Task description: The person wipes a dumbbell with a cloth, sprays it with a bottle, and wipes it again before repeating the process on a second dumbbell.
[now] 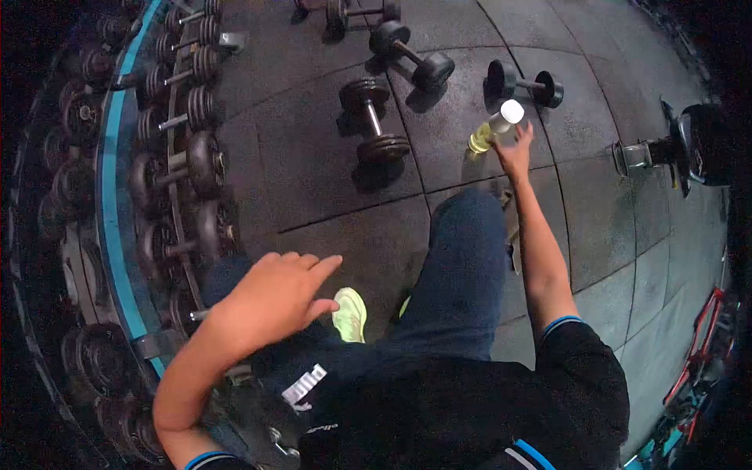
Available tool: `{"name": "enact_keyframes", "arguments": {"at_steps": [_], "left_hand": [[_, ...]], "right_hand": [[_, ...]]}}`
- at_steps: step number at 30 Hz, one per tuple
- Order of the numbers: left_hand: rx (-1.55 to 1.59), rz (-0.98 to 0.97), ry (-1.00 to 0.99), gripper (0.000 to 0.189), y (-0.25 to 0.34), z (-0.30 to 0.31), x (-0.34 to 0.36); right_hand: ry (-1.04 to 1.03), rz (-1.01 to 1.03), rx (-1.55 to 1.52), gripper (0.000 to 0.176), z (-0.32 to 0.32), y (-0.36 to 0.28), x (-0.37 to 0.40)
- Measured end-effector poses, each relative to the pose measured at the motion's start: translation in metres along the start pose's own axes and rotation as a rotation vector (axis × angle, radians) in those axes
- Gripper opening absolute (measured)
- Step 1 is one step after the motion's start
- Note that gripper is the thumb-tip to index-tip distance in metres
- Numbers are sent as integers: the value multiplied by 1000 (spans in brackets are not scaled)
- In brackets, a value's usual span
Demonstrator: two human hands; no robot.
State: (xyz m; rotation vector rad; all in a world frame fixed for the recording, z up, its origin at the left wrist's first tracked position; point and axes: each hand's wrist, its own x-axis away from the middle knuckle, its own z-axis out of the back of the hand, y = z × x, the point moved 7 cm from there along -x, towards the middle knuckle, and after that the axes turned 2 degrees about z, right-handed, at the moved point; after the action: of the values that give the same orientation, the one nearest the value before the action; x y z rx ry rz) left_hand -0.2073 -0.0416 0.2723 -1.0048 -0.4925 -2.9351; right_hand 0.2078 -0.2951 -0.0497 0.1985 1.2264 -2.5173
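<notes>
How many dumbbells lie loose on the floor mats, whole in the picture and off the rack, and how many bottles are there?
Dumbbells: 3 (a fourth is cut off by the top edge)
Bottle: 1, held in the right hand
Total: 4

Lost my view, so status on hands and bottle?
Right hand gripping capped bottle. Left hand open, empty. Dumbbells on floor just beyond bottle.
</notes>
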Motion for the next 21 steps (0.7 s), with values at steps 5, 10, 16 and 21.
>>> {"name": "enact_keyframes", "arguments": {"at_steps": [5,10,16,21], "left_hand": [[152,29,145,51,-42,-28,0],[322,-6,389,46,-85,-53,-39],[401,-198,276,48,-79,-75,-147],[652,-404,73,52,-49,-88,-192]], "right_hand": [[-308,-428,736,94,45,52,116],[-300,-543,451,37,68,124,174],[-135,-204,196,31,113,39,112],[-545,-123,-64,39,84,-60,60]]}}
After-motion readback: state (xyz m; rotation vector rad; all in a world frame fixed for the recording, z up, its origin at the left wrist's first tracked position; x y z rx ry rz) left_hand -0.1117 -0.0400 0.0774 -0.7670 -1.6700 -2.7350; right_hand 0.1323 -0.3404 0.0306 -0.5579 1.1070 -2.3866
